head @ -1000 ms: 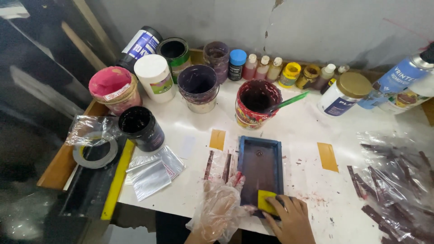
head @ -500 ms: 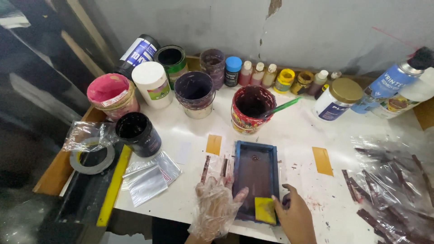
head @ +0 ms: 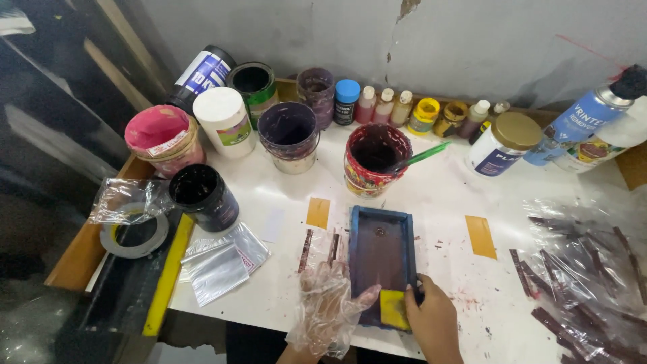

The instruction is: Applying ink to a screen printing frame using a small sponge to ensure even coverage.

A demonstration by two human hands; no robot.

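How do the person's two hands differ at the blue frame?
The left hand wears a loose clear plastic glove; the right hand is bare. The left lies flat beside the blue frame, thumb over its edge; the right presses a yellow pad inside it. Both rest at the frame's near end.

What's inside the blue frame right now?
Inside the blue frame, dark purple ink coats the mesh, and a yellow squeegee sits at its near end under the right hand. What lies beneath the mesh is hidden.
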